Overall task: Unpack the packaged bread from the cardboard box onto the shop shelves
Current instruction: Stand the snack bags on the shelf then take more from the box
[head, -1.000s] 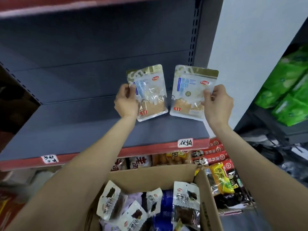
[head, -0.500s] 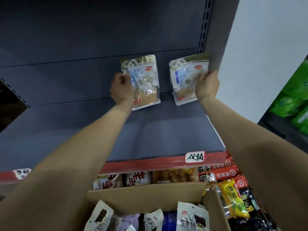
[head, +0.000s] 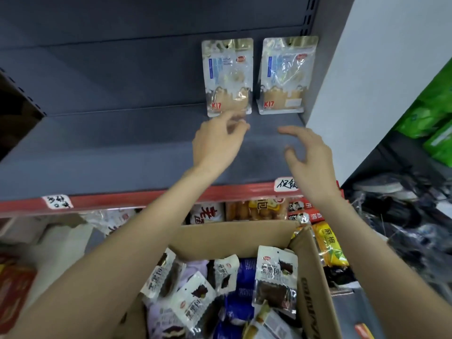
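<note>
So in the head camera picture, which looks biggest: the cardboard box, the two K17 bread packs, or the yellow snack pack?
1. cardboard box, though it is nearest the camera.
2. left K17 bread pack and right K17 bread pack: these look alike.
3. yellow snack pack, partly hidden by the box.

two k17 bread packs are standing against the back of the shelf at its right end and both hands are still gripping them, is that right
Not quite. The two packs, one beside the other, do stand against the back of the shelf at its right end, but neither hand grips them. The head view shows the left hand and right hand open, in front of the packs, holding nothing.
</note>
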`<state>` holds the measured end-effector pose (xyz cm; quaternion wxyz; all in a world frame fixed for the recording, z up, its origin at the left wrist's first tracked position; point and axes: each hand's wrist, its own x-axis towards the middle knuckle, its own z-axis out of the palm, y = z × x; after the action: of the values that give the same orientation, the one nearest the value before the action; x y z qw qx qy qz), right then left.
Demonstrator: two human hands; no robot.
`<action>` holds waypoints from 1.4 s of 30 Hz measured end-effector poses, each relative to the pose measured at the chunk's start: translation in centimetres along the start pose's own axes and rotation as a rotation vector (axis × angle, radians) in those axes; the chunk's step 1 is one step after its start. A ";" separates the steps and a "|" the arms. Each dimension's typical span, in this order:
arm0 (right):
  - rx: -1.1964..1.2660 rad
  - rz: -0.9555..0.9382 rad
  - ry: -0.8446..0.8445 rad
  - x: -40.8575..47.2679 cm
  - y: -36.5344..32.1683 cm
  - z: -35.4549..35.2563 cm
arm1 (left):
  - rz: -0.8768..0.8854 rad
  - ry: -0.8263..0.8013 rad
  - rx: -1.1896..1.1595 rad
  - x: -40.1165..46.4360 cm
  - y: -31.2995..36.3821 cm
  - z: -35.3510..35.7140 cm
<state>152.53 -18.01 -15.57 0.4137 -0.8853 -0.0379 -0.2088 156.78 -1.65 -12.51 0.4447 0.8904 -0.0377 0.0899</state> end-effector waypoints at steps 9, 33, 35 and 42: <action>-0.209 -0.017 -0.276 -14.8 1.7 0.7 | 0.201 -0.001 0.311 -13.6 -6.8 -1.2; -0.936 0.090 -0.675 -18.9 13.0 7.9 | -0.782 0.086 0.137 -22.9 -25.9 -3.1; -0.932 0.193 -0.738 -19.0 12.3 7.0 | -0.726 0.085 0.135 -23.2 -24.9 -3.3; -0.915 0.139 -0.689 -19.5 9.0 5.3 | -0.530 0.116 -0.031 -23.4 -19.2 -5.1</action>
<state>138.79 -17.89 -32.86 -0.0348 -0.9915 -0.0180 0.1239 136.00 13.69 -29.17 0.4676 0.8556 0.2210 0.0208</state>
